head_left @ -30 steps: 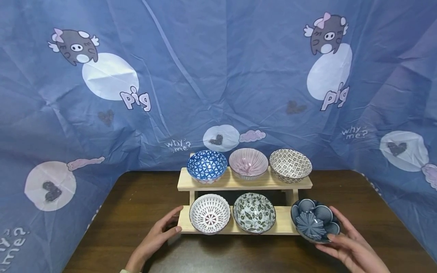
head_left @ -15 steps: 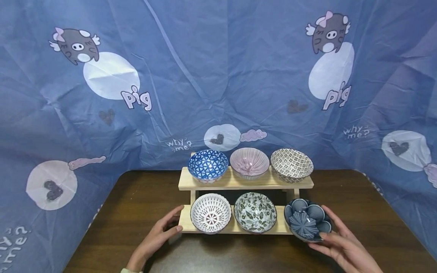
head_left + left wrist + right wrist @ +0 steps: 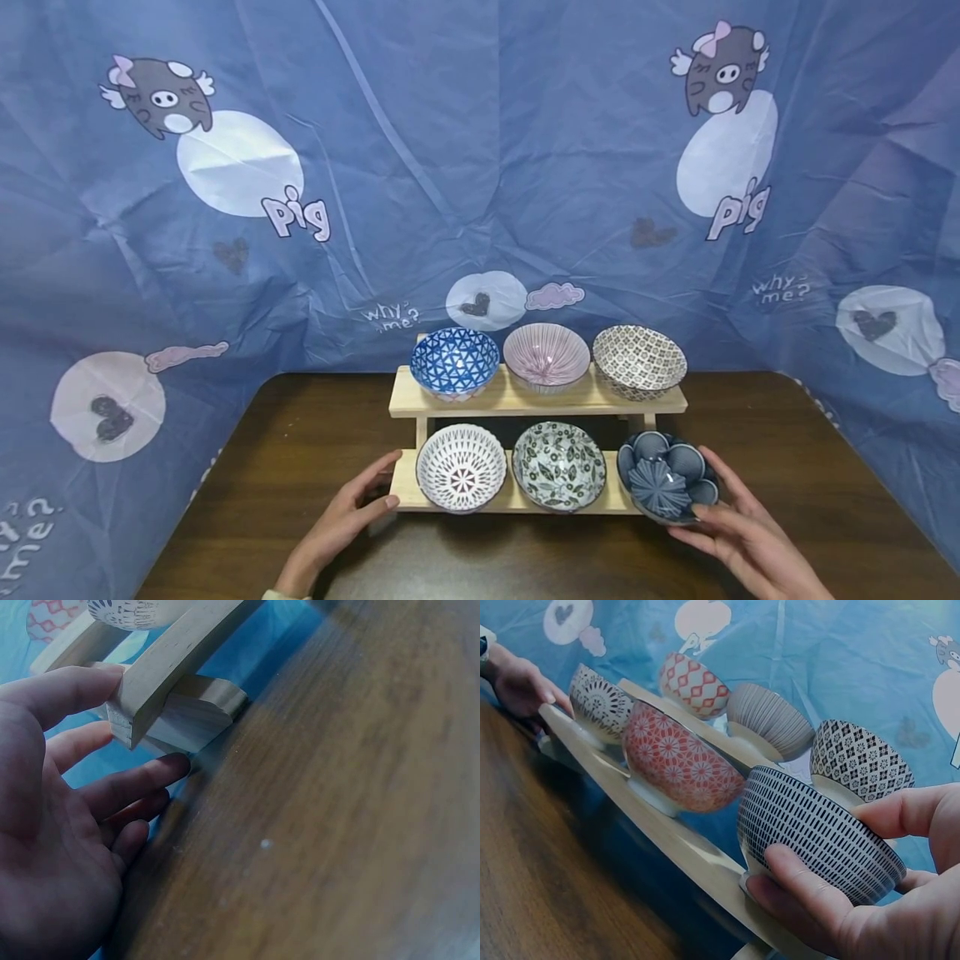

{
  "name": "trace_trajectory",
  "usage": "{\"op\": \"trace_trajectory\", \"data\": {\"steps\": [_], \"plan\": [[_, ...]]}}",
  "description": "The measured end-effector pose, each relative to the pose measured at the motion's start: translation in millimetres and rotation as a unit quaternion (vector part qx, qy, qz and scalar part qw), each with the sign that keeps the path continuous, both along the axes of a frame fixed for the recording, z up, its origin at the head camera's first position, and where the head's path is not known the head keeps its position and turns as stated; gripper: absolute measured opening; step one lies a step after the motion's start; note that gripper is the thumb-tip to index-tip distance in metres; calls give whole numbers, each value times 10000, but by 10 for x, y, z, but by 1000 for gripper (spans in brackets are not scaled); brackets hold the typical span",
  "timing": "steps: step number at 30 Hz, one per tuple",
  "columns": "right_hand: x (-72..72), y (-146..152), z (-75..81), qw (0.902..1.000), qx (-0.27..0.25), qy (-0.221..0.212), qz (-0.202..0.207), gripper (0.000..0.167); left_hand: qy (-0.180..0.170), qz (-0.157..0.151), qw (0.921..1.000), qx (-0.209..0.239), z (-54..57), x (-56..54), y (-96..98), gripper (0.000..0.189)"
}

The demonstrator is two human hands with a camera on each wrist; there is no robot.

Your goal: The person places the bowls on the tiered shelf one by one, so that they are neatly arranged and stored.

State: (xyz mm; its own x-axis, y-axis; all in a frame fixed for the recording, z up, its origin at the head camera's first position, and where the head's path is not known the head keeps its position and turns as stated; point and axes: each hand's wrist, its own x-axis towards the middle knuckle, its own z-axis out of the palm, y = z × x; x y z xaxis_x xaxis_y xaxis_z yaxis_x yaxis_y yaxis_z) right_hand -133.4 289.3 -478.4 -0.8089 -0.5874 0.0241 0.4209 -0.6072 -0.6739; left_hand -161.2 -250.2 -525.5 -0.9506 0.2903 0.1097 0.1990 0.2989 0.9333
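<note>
My right hand [image 3: 742,533] grips a dark blue bowl [image 3: 660,483] by its right side, at the right end of the lower shelf. In the right wrist view, the bowl's dashed outer wall [image 3: 817,832] shows between thumb and fingers, its base close over the plank. My left hand [image 3: 337,525] holds the left end of the two-tier wooden stand [image 3: 405,483], thumb at the front corner and fingers at the back one. Left of the blue bowl sit a green leaf-patterned bowl [image 3: 558,467] and a white bowl with a starburst pattern [image 3: 461,468].
On the upper shelf [image 3: 540,404] stand a blue triangle-patterned bowl [image 3: 454,362], a pink striped bowl [image 3: 546,358] and a beige patterned bowl [image 3: 639,362]. The stand rests on a brown wooden table [image 3: 525,558]. A blue printed cloth [image 3: 420,167] hangs behind it.
My right hand has brought the dark blue bowl leftward, from beyond the lower shelf's right end to over it, nearer the leaf-patterned bowl. My left hand stays at the stand's left end.
</note>
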Motion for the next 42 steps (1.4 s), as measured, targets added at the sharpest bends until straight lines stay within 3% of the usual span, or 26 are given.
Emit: {"op": "trace_trajectory", "data": {"steps": [9, 16, 26, 35, 42], "plan": [[-22, -47, -32, 9985, -364, 397, 91, 78, -57, 81, 9999, -86, 11, 5, 3, 60], [-33, -57, -32, 9990, -109, 424, -63, 76, -77, 64, 9999, -130, 5, 14, 10, 60], [-41, -72, -35, 9983, -223, 541, 83, 77, 23, 104, 9999, -137, 3, 20, 2, 59], [-65, -26, -24, 9991, -91, 241, 347, 72, -17, 117, 9998, -128, 2, 11, 8, 59], [-70, 4, -54, 9952, -548, 288, 756, 70, -189, 132, 9996, -131, 7, 6, 7, 60]]}}
